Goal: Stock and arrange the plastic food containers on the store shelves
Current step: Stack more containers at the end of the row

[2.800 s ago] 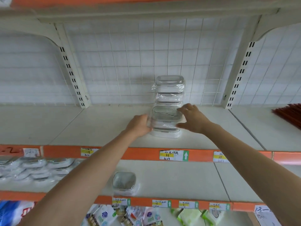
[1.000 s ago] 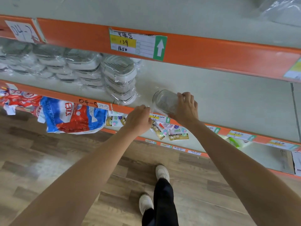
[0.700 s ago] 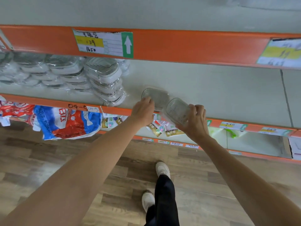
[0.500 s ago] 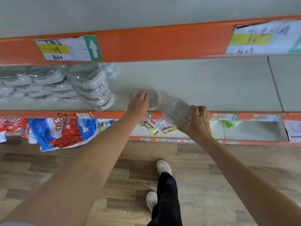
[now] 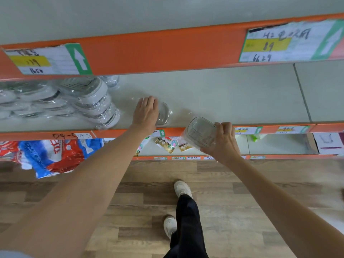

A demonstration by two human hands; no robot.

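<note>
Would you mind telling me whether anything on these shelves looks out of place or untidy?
Yes: the wrapped stacked containers lean over toward the shelf's front edge instead of standing straight, and the red and blue bags on the shelf below hang out over its edge.

Left hand point(image 5: 146, 112) hides most of container point(image 5: 163, 113).

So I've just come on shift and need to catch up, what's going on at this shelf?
A person is stocking clear plastic food containers. Their left hand rests flat on a wrapped container lying on the middle shelf, right of the wrapped stacks. Their right hand holds a second container tilted in the air at the shelf's front edge, not yet set down.
</note>
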